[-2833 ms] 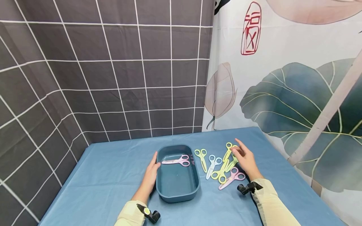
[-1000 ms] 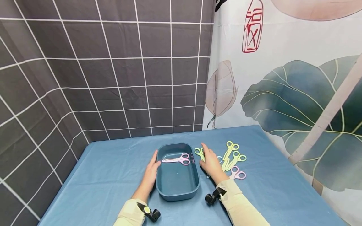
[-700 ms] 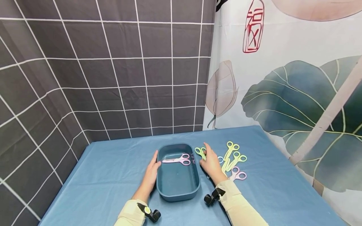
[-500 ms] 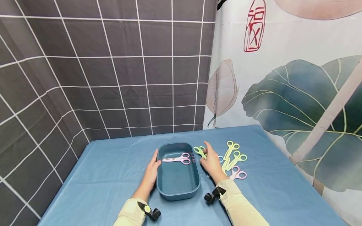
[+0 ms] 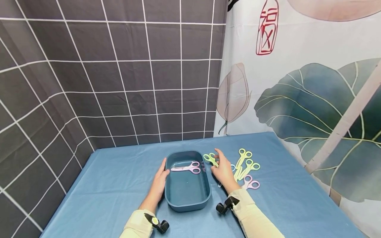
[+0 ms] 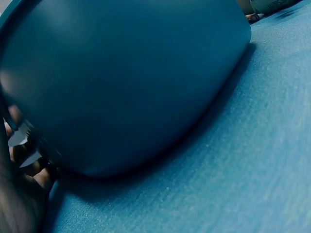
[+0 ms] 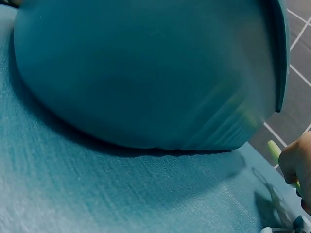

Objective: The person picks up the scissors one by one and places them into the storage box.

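Right hand's (image 5: pixel 224 172) fingers are pinching green scissors (image 5: pixel 213 161) just beside the blue tub (image 5: pixel 187 195). Left hand's (image 5: pixel 158 183) fingers are gripping that tub's side, pink scissors (image 5: pixel 189 168) lying inside.

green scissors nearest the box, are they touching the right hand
Touching. In the right wrist view, the right hand grips the green scissors, one end showing beyond it.

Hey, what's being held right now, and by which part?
Left hand: the blue container, at its left rim. Right hand: the green scissors nearest it, just below the handle loops.
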Tool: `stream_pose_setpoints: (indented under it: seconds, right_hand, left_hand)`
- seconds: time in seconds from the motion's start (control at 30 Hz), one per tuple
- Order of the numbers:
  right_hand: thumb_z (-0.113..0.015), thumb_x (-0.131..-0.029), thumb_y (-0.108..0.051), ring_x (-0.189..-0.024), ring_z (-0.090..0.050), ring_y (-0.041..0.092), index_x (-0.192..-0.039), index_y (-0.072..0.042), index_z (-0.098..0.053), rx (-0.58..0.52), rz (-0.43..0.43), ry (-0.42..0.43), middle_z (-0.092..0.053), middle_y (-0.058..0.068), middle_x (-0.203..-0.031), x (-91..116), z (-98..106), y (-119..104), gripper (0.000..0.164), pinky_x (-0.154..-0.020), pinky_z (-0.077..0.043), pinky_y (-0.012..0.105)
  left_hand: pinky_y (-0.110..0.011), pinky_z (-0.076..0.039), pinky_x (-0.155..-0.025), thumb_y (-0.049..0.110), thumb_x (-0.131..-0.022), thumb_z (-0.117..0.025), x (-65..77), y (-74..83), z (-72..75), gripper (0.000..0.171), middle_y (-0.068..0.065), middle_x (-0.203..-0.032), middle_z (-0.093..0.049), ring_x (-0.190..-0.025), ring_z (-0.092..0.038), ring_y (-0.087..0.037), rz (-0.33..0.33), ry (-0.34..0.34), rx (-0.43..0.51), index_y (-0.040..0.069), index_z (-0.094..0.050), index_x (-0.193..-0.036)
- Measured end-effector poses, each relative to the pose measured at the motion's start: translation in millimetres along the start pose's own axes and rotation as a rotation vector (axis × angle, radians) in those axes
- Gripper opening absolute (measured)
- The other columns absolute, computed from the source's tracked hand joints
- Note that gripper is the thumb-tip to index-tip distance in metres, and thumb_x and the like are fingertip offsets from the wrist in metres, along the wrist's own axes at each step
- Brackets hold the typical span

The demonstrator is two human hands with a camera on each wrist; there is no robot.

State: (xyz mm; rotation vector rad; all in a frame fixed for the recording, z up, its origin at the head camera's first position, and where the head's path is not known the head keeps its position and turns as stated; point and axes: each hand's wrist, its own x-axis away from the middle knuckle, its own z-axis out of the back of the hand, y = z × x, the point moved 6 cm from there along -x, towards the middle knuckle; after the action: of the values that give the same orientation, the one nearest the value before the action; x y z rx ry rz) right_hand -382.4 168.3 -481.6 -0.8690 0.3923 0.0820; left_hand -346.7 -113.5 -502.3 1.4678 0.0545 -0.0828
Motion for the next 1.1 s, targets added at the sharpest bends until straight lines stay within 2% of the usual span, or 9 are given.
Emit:
stream_pose_setpoints:
  seconds: [0.47,0.63,0.83,1.1]
  right_hand:
    - [-0.063,-0.072,0.006,-0.094,-0.06,0.029,-0.142,-0.006,-0.054,0.038,0.059,-0.005,-0.068,0.011,-0.124,0,2,-7,0.071,-0.081,-0.049,0.046]
    - [-0.064,-0.073,0.004,-0.093,-0.058,0.03,-0.135,-0.004,-0.062,0.093,0.14,-0.008,-0.068,0.014,-0.118,-2,3,-13,0.062,-0.081,-0.049,0.048]
    - [-0.063,-0.076,0.005,-0.107,-0.057,0.04,-0.125,-0.002,-0.07,0.085,0.224,0.011,-0.064,0.02,-0.127,-5,9,-23,0.05,-0.092,-0.046,0.055]
    - [-0.064,-0.078,0.004,-0.113,-0.058,0.039,-0.12,-0.004,-0.073,0.094,0.287,-0.011,-0.064,0.016,-0.129,-9,11,-39,0.044,-0.096,-0.047,0.056]
  left_hand:
    - [-0.057,-0.006,-0.123,0.009,-0.105,-0.038,-1.9,1.6,1.0,0.06,-0.014,-0.169,-0.011,-0.155,-0.005,-0.035,-0.003,-0.014,0.023,0.01,-0.02,-0.162]
    - [-0.055,-0.006,-0.124,0.009,-0.105,-0.038,-0.4,2.1,0.8,0.06,-0.013,-0.169,-0.012,-0.155,-0.005,-0.034,-0.008,-0.016,0.02,0.011,-0.021,-0.163]
    - [-0.055,-0.006,-0.124,0.009,-0.104,-0.039,-0.2,2.1,1.3,0.06,-0.012,-0.168,-0.015,-0.155,-0.007,-0.034,-0.01,0.003,-0.006,0.011,-0.023,-0.162]
    - [-0.055,-0.006,-0.124,0.009,-0.104,-0.039,-0.4,-1.9,0.1,0.06,-0.011,-0.168,-0.016,-0.155,-0.007,-0.033,-0.007,0.0,0.008,0.01,-0.023,-0.162]
